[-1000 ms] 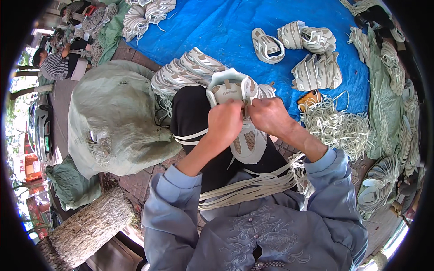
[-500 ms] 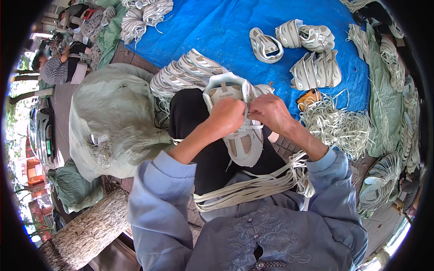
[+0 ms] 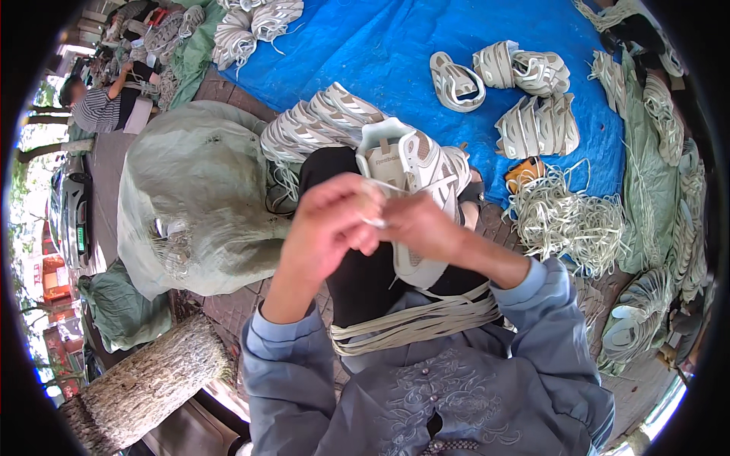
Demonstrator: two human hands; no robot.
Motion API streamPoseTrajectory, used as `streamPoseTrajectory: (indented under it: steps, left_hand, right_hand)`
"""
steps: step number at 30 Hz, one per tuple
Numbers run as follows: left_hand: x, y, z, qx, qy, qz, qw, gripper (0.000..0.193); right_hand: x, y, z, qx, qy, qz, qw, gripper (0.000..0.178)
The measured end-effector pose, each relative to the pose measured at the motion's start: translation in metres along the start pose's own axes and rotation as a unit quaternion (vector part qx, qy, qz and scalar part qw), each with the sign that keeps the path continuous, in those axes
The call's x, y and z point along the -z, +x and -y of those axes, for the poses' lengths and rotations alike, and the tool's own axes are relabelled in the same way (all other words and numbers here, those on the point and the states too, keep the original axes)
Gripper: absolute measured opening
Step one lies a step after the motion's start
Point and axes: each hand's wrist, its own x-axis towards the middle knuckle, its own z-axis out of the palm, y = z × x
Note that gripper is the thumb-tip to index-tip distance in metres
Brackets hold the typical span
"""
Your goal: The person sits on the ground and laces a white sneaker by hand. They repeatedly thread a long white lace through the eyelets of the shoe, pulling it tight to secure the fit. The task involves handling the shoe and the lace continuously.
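Observation:
On my knees rests a white and beige shoe upper (image 3: 391, 159), its toe toward me and partly hidden behind my hands. A white shoelace (image 3: 389, 185) runs from its side up to my fingers. My left hand (image 3: 331, 224), raised just above the upper, pinches the lace between thumb and fingertips. Close against it, my right hand (image 3: 427, 226) is closed on the same lace, a little smeared by motion. Across my lap lies a bundle of loose cream laces (image 3: 414, 327).
Beyond my knees stands a row of stacked uppers (image 3: 319, 121). More uppers (image 3: 538, 125) lie on a blue tarp (image 3: 365, 45). To the right is a tangled lace heap (image 3: 570, 224); on the left, a large pale sack (image 3: 198, 205) and a rough log (image 3: 152, 380). Another person (image 3: 103, 106) sits far left.
Both hands have come off the upper's eyelet area, moving toward me and left, drawing the lace out with them. The upper now sits slightly tilted.

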Motion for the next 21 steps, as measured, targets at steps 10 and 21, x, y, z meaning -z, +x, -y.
streamPoseTrajectory:
  steps: [10, 21]
  left_hand:
    - [0.277, -0.078, -0.142, -0.4, -0.204, -0.197, 0.871, 0.014]
    - [0.494, -0.173, -0.175, -0.268, 0.0, -0.483, 0.833, 0.013]
  right_hand:
    - [0.241, 0.004, -0.113, -0.19, 0.409, -0.303, 0.84, 0.019]
    - [0.48, -0.172, -0.193, -0.094, 0.358, -0.409, 0.834, 0.026]
